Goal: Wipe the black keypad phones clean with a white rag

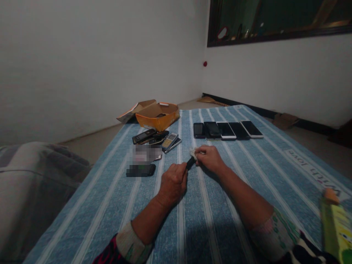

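Gripping a small black object (190, 163) in the left hand (172, 185), pinching a white cloth (193, 154) against it with closed right-hand fingers (200, 150), over a striped blue blanket (123, 205).

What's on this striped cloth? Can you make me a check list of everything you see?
Surface: blue striped cloth, with printed words near its right edge.
Things: left hand grips a small black object; right hand pinches a white cloth at its tip.
Clutter: a row of smartphones, a keypad phone beside other phones, and an open orange cardboard box.
Hands: both bare, close together.
Cables: nothing seen.
Surroundings: white walls, a dark-framed window or mirror, grey fabric on the left, a green and yellow box at lower right.
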### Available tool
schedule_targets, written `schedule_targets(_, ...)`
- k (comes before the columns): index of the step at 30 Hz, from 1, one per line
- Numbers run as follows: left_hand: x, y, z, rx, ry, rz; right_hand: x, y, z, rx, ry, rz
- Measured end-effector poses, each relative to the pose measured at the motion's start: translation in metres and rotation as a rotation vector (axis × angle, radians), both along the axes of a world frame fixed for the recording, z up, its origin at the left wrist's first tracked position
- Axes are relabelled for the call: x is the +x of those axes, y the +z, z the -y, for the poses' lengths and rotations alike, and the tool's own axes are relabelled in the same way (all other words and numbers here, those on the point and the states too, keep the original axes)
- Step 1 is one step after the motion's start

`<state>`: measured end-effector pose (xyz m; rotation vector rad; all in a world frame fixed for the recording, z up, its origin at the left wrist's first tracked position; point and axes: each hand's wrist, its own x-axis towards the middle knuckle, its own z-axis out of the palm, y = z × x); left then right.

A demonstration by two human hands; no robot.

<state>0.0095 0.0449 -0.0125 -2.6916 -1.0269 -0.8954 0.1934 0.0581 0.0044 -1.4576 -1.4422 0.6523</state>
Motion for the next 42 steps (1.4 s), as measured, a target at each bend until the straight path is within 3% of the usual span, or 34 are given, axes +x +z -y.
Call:
schedule_targets(2, -0.001, -0.001, -0.001, 0.002, -0.007, 0.013, -0.003, 0.0, 0.001, 0.038, 0.063, -0.048)
schedule_targets(6, -0.001, -0.004, -0.002, -0.011, -0.016, 0.023, -0.007, 0.003, 0.003, 0.175, 0.188, 0.179)
schedule_targets(11, -0.001, -0.004, -0.002, -0.003, -0.001, 0.005, -0.008, 0.001, 0.004, 0.171, 0.091, 0.202)
schedule_targets(17, -0.001, -0.002, -0.002, -0.035, 0.008, 0.01, -0.011, -0.002, 0.005, 0.255, 0.202, 0.28)
schedule_targets(22, -0.001, -0.002, -0.002, -0.031, 0.003, 0.008, -0.006, -0.001, 0.004, 0.217, 0.055, 0.232)
schedule_targets(28, -0.002, -0.002, -0.003, -0.023, 0.002, 0.017, -0.015, 0.0, 0.009, 0.267, 0.24, 0.346)
schedule_targets(34, -0.002, -0.006, -0.004, -0.019, 0.004, 0.044, 0.007, -0.012, -0.004, 0.151, -0.077, 0.188)
schedule_targets(37, -0.002, -0.007, -0.004, -0.007, -0.004, 0.063, 0.005, -0.012, -0.004, 0.179, -0.135, 0.045)
schedule_targets(39, -0.002, -0.007, -0.005, -0.009, -0.011, 0.068, -0.004, -0.009, 0.001, 0.222, -0.061, 0.059)
schedule_targets(42, -0.002, -0.006, -0.004, -0.017, -0.013, 0.077, -0.018, -0.006, 0.009, 0.297, 0.138, 0.28)
